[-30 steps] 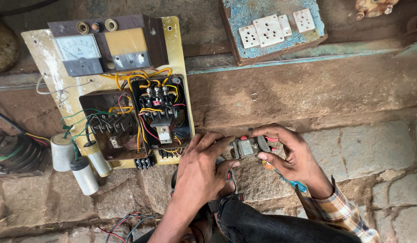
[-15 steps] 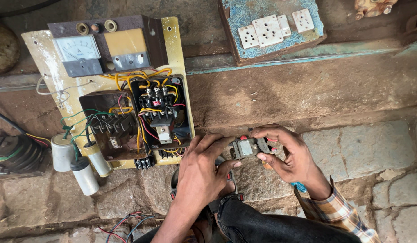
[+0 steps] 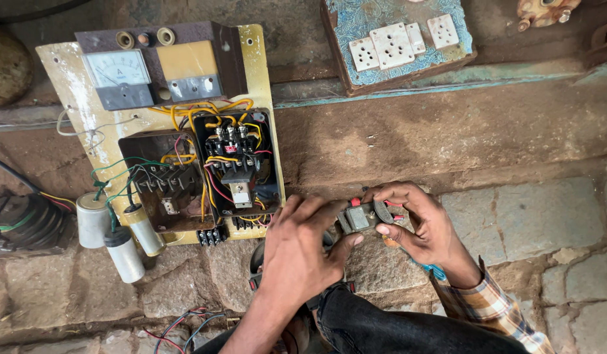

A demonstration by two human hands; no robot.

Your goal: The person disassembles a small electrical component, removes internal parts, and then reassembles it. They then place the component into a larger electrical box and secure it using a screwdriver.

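Note:
My left hand (image 3: pixel 302 252) and my right hand (image 3: pixel 418 223) both grip a small grey electrical component (image 3: pixel 360 216) with red parts, held between the fingertips over the stone floor. The left hand's fingers curl on its left side, the right hand's thumb and fingers pinch its right side. Just left of the hands lies a yellow control panel board (image 3: pixel 257 78) with its black contactor (image 3: pixel 238 164) and yellow, red and green wires exposed.
An ammeter (image 3: pixel 118 77) sits at the top of the board. Three cylindrical capacitors (image 3: pixel 123 252) hang off its lower left. A blue board with white sockets (image 3: pixel 392 40) lies at the top. A dark wire coil (image 3: pixel 21 219) lies at left; loose wires (image 3: pixel 182 324) below.
The hands have barely shifted; the fingers have adjusted slightly on the small component, which stays in the same place.

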